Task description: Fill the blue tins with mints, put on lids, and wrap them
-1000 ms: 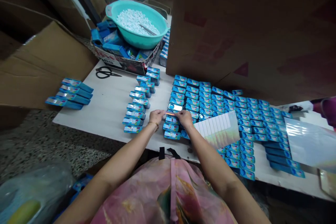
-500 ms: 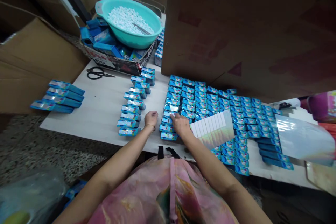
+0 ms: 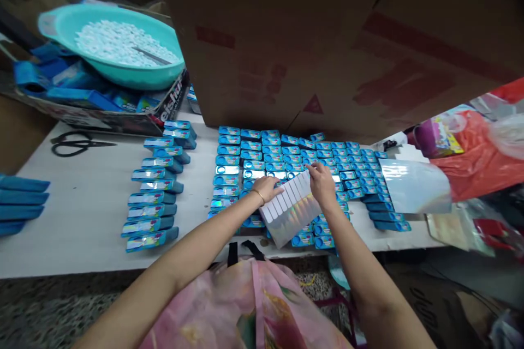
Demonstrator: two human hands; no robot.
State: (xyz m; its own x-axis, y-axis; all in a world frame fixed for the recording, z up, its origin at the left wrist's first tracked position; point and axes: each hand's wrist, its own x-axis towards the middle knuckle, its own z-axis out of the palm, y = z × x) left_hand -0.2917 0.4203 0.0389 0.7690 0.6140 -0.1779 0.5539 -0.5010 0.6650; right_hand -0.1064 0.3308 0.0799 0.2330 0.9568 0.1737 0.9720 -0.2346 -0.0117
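A shiny sheet of stickers (image 3: 292, 212), with a row of pale strips along its upper part, lies tilted over the small blue boxes (image 3: 227, 180). My left hand (image 3: 266, 190), with a bracelet at the wrist, grips the sheet's upper left corner. At the upper right corner, my right hand (image 3: 322, 182) has its fingers pinched on the edge. Tightly packed rows of these boxes stand around and under the sheet, some hidden by it and by my hands. Farther left, a separate staggered column of blue boxes (image 3: 152, 198) stands on the white table (image 3: 94, 191).
Black scissors (image 3: 77, 143) lie at the left. Behind them a turquoise basin (image 3: 123, 79) of small white pieces rests on a carton (image 3: 135, 122) of blue packs. A large cardboard box (image 3: 286, 54) walls off the back. Another shiny sheet (image 3: 417, 188) and a red bag (image 3: 470, 158) are at right.
The view has swung to the right. My right hand has left the near boxes for the sticker sheet's upper right corner, and my left hand has come over to its left corner.
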